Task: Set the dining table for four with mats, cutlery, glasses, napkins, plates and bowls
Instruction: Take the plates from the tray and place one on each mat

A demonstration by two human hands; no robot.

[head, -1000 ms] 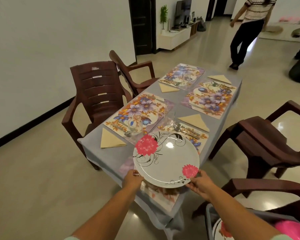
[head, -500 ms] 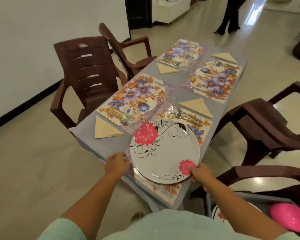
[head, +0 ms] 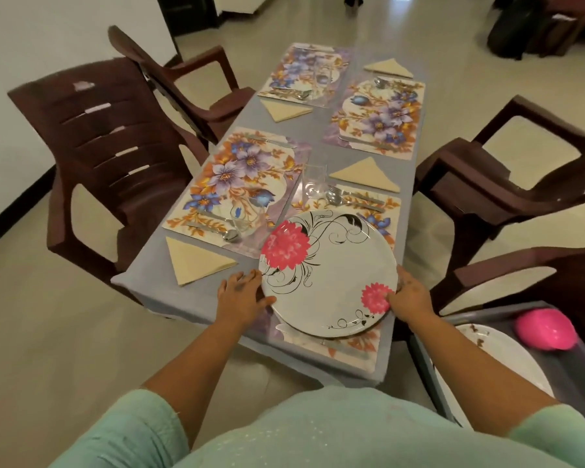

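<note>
Round plate [head: 328, 275] lies flat, large pink flower at far left; left hand [head: 242, 295] and right hand [head: 411, 295] grip its rim; glass [head: 313, 180] and cutlery [head: 352, 199] just beyond.

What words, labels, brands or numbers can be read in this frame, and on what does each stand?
None can be read.
The plate shows only pink flowers and black scrolls, no lettering.
The four mats, such as the near left mat, carry floral prints only.
The napkins, such as the nearest one, are plain.
</note>
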